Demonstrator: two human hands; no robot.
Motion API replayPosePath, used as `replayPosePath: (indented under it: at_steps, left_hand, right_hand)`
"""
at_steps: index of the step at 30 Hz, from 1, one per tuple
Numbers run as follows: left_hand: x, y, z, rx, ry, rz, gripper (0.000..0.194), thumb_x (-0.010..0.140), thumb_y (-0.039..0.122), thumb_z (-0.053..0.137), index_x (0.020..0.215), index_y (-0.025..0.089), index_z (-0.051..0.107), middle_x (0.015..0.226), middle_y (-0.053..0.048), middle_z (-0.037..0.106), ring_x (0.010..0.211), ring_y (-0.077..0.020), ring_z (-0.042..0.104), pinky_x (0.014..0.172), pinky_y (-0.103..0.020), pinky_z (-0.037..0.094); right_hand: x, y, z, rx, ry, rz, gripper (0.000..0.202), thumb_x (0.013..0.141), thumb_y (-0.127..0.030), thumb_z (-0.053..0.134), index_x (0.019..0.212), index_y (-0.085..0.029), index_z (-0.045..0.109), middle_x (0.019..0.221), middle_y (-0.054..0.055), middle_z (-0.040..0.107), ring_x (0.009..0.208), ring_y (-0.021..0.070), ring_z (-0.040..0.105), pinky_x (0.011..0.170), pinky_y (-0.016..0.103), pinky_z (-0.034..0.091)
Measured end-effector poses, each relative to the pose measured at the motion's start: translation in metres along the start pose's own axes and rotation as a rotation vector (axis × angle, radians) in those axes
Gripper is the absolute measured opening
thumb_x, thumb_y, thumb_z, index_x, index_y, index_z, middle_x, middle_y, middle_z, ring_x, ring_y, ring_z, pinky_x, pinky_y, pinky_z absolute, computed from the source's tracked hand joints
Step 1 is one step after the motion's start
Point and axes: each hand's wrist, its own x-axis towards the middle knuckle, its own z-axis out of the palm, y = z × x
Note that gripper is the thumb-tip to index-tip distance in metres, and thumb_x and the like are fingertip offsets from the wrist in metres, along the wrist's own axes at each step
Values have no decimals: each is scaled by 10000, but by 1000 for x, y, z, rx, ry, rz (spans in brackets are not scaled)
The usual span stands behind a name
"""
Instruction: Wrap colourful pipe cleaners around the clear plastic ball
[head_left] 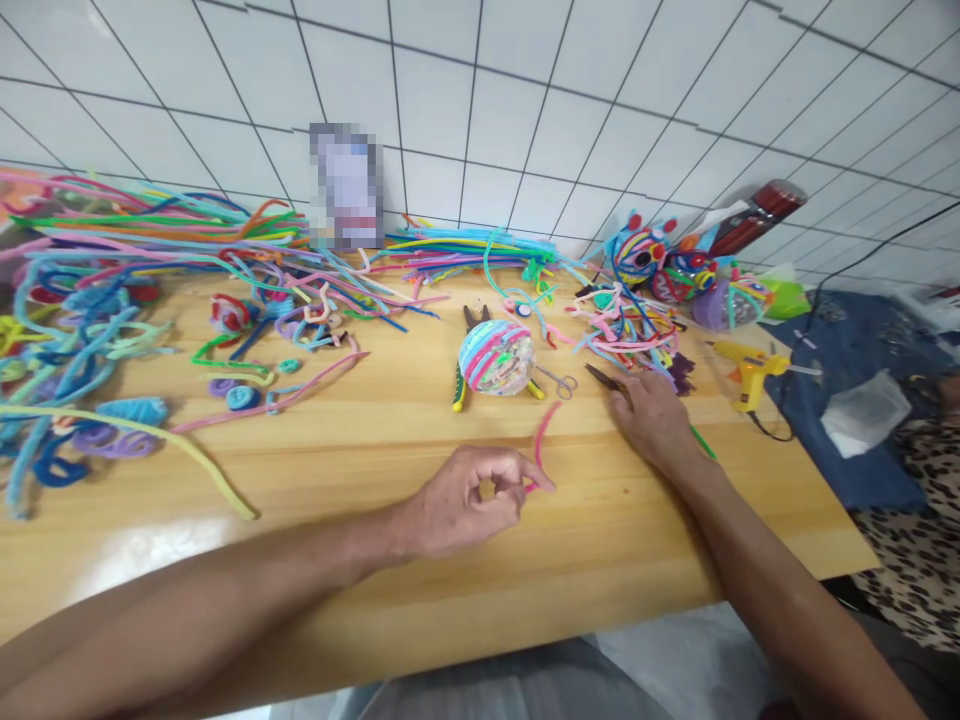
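My left hand [480, 500] is held over the front middle of the table, thumb and fingers pinched on a short pink pipe cleaner [541, 440] that curves upward. To the right, my right hand [651, 415] is closed around a dark tool with a narrow nose [600, 378]; its handles are hidden by the palm. Between and beyond both hands sits a clear ball partly wrapped in blue, pink and white pipe cleaners [495, 357]. It rests over pliers with green and yellow handles [459, 388]. Small scissors [559, 381] lie against its right side.
Loose pipe cleaners [90, 330] are heaped at the left, with a longer bundle [465, 255] along the wall. A tangle of cut pieces [630, 330] lies beyond my right hand. Decorated balls [637, 250] and a yellow glue gun [754, 375] with its cord are at the right.
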Motion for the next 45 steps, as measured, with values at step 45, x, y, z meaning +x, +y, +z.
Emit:
replayPosePath:
  at_steps: [45]
  left_hand:
    - [11, -2, 0, -241, 408, -117, 357, 945, 513, 716, 1047, 183, 806, 729, 11, 601, 687, -119, 492, 675, -249, 416]
  right_hand:
    - [21, -132, -57, 1449, -650, 265, 270, 1019, -357, 615, 1244, -232, 692, 997, 56, 695, 812, 180, 652, 698, 305, 578]
